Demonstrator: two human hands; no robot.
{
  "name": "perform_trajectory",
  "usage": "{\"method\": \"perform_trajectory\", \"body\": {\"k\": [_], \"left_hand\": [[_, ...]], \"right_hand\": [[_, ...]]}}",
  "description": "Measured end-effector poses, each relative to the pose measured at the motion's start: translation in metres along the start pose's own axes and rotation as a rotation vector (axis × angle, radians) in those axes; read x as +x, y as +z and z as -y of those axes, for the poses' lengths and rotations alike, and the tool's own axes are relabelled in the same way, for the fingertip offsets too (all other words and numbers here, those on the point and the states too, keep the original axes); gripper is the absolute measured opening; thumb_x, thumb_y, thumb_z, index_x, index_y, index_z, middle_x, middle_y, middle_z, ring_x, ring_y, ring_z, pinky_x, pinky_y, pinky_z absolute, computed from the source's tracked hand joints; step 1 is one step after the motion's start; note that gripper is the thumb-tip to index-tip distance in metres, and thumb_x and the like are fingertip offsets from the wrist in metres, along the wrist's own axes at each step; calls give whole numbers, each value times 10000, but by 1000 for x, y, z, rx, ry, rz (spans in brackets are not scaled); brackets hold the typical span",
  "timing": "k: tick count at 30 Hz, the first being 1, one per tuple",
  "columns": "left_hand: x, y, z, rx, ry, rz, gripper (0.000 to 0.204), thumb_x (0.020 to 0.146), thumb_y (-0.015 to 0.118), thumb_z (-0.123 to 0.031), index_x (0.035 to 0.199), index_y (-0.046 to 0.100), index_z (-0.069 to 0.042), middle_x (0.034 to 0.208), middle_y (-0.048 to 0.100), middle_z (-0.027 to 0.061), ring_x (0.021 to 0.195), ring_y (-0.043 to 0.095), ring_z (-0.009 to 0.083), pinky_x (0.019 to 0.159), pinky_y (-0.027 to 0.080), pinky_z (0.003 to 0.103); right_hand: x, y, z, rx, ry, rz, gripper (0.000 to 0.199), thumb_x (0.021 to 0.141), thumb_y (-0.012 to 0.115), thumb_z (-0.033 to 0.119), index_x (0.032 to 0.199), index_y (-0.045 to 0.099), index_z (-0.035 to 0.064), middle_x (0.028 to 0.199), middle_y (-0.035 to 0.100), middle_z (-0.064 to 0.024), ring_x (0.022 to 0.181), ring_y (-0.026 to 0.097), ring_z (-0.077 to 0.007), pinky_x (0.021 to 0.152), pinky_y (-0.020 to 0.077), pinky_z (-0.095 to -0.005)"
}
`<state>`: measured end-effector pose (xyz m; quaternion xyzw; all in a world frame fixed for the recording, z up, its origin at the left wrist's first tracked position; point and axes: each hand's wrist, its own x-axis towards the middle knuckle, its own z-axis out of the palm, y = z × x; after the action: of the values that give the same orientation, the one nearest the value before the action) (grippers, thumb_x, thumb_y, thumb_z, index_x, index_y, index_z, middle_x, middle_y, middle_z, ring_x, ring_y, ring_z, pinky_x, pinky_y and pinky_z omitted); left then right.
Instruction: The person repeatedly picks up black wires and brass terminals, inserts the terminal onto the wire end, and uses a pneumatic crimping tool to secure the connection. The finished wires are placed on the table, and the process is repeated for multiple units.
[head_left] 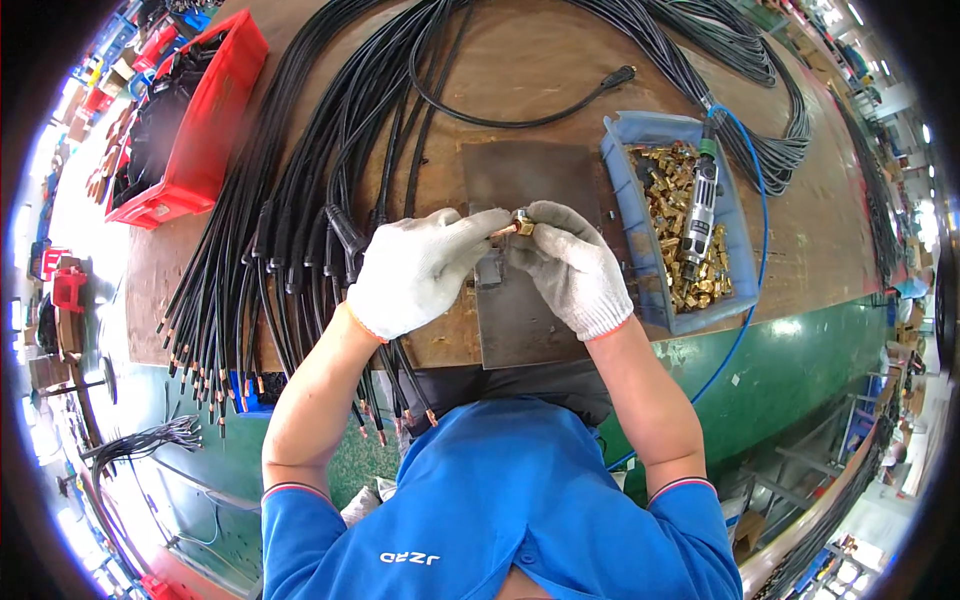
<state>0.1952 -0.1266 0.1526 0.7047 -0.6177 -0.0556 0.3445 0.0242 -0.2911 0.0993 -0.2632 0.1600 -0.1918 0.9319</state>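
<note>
Both hands wear white knit gloves and meet over a dark metal plate (535,320) on the table. My left hand (415,275) is closed round a cable, most of which its glove hides; the bare copper end (502,231) sticks out past the fingertips. A small brass fitting (522,222) sits at that copper end, pinched by my right hand (580,270). How far the copper goes into the fitting is too small to tell. A small grey block (488,268) lies on the plate, just below the fingers.
Black cables (300,180) with copper ends overhang the table's front edge at left. A blue bin (650,285) of brass fittings (665,190) stands at right, a power tool (702,205) with a blue hose (765,220) across it. A red bin (215,130) stands far left.
</note>
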Motion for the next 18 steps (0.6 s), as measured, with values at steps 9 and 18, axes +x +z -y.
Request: {"method": "perform_trajectory", "body": {"k": [9, 18], "left_hand": [[-4, 6, 2, 108, -5, 27, 379, 961, 722, -142, 1339, 732, -147, 826, 677, 116, 725, 709, 339, 660, 564, 436], [-12, 15, 15, 227, -15, 93, 217, 977, 728, -222, 1170, 754, -127, 837, 697, 111, 757, 728, 329, 684, 577, 447]], "right_hand": [[-5, 4, 6, -214, -33, -38, 262, 995, 680, -3, 1252, 734, -18, 1183, 782, -142, 1048, 754, -240, 952, 614, -371], [0, 10, 7, -1090, -181, 31, 234, 1005, 734, 59, 1229, 754, -7, 1155, 793, -97, 1054, 747, -181, 952, 582, -315]]}}
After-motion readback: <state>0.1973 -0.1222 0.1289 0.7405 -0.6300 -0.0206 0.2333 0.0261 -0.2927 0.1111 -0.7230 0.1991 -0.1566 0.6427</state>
